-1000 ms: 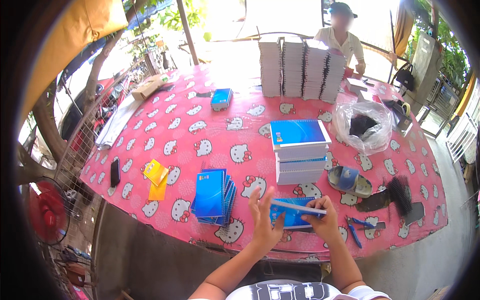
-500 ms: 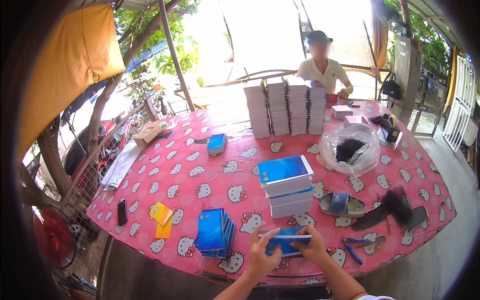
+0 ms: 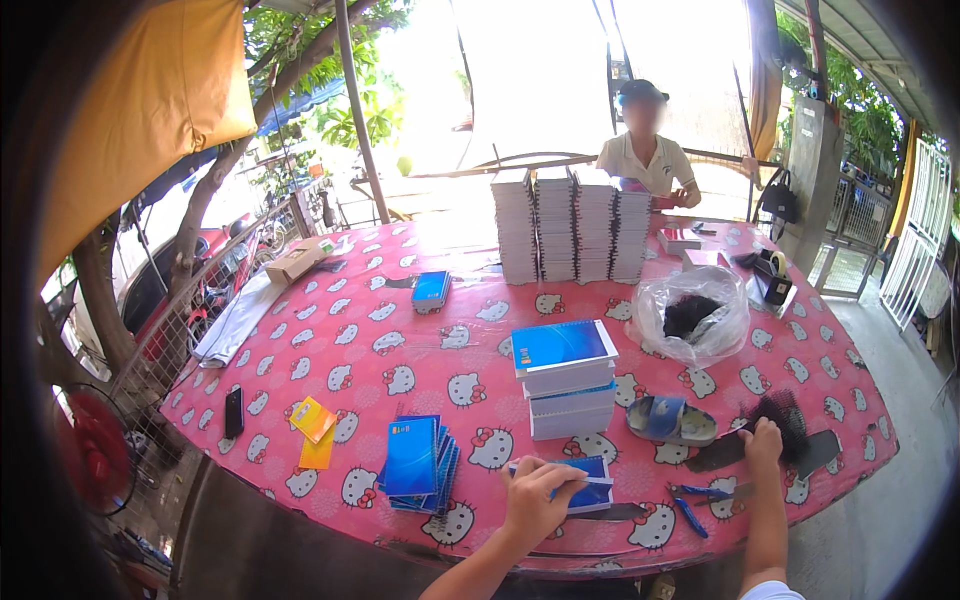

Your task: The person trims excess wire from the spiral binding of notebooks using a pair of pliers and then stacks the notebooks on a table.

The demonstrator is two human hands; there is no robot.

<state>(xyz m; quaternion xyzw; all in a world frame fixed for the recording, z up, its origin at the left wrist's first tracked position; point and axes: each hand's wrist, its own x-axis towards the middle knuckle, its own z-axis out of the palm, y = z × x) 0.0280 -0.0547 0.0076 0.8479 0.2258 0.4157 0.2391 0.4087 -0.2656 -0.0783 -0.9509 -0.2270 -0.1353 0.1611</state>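
My left hand [image 3: 540, 492] is closed on a small blue-covered notebook [image 3: 590, 482] at the near edge of the table, its fingers over the left part. On the right, my right hand [image 3: 764, 442] pinches at the edge of a heap of black spiral binding coils [image 3: 785, 418]; the single coil between the fingers is too small to make out clearly. Behind the held notebook stands a stack of blue-covered notebooks [image 3: 565, 385]. Left of my left hand lies a skewed pile of blue notebooks [image 3: 415, 460] with spiral edges.
Blue-handled pliers [image 3: 690, 505] and a slipper [image 3: 672, 420] lie on the right. A plastic bag [image 3: 692, 315] holds black coils. Tall notebook stacks [image 3: 570, 230] stand ahead, with a person [image 3: 645, 150] behind. Yellow booklets [image 3: 316, 432] and a phone [image 3: 234, 413] lie left.
My right hand has let go of the notebook and moved right to the black coils. My left hand keeps hold of the notebook. The view has shifted slightly.
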